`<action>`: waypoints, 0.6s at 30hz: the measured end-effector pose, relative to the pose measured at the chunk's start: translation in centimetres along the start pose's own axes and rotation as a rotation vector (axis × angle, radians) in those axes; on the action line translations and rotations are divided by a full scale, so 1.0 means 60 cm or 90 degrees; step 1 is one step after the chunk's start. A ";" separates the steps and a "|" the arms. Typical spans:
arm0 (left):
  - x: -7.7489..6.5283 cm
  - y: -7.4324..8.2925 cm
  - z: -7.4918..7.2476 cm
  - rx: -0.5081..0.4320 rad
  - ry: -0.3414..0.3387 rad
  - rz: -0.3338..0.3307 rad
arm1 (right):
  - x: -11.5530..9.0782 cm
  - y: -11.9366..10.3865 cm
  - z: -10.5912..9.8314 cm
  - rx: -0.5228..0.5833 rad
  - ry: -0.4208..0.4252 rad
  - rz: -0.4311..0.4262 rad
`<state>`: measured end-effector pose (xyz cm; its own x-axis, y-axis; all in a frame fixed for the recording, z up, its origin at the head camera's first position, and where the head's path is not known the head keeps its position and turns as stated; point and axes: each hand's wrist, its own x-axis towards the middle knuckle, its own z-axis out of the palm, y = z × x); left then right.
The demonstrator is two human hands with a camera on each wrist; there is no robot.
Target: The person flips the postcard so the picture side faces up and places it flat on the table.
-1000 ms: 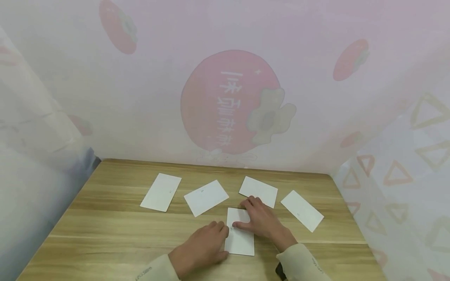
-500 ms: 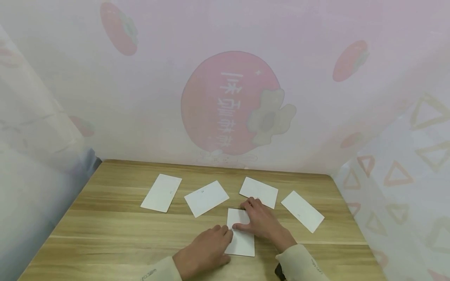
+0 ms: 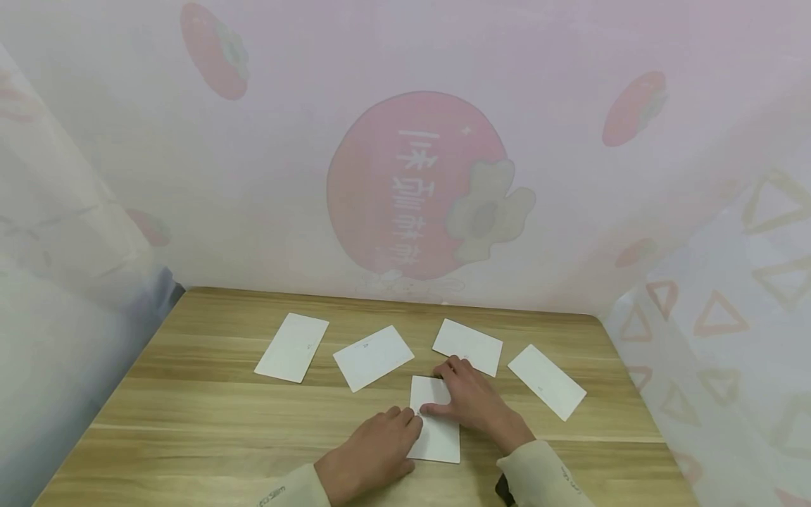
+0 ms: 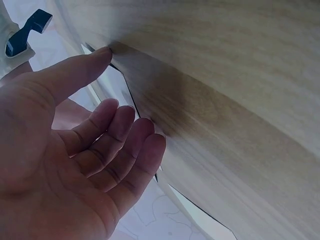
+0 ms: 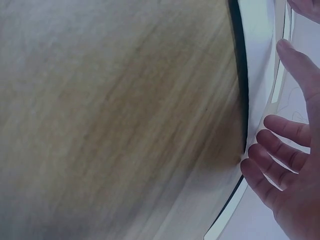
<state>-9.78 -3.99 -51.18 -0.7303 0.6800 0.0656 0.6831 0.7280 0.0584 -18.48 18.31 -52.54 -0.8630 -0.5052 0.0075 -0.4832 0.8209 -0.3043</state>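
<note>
Head view: left hand (image 3: 379,447) and right hand (image 3: 470,400), fingers relaxed and clasping nothing, flank a white card (image 3: 437,440) flat on the bench (image 3: 209,436), nearer the person than 4 other cards (image 3: 292,348); light, even fingertip pressure should steady it best.

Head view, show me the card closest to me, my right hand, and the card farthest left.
Closest card (image 3: 438,437): head view, lower half of its white face.
Right hand (image 3: 472,398): head view, back of the hand.
Leftmost card (image 3: 293,348): head view, middle of its white face.

Pale printed sheets (image 3: 266,176) surround a wood-grain table (image 3: 209,422) on three sides.
</note>
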 end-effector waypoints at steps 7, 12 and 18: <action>0.001 -0.002 0.004 0.009 0.004 0.004 | 0.001 0.002 0.004 0.001 -0.001 0.002; 0.003 -0.003 0.003 0.002 -0.006 -0.002 | 0.002 0.000 0.005 -0.002 -0.001 0.002; 0.003 -0.004 0.002 0.001 -0.008 -0.004 | 0.004 -0.002 0.007 -0.010 0.002 -0.003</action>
<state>-10.07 -4.03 -51.29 -0.7349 0.6760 0.0532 0.6781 0.7327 0.0573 -18.61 17.99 -52.89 -0.8614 -0.5078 0.0111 -0.4889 0.8230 -0.2894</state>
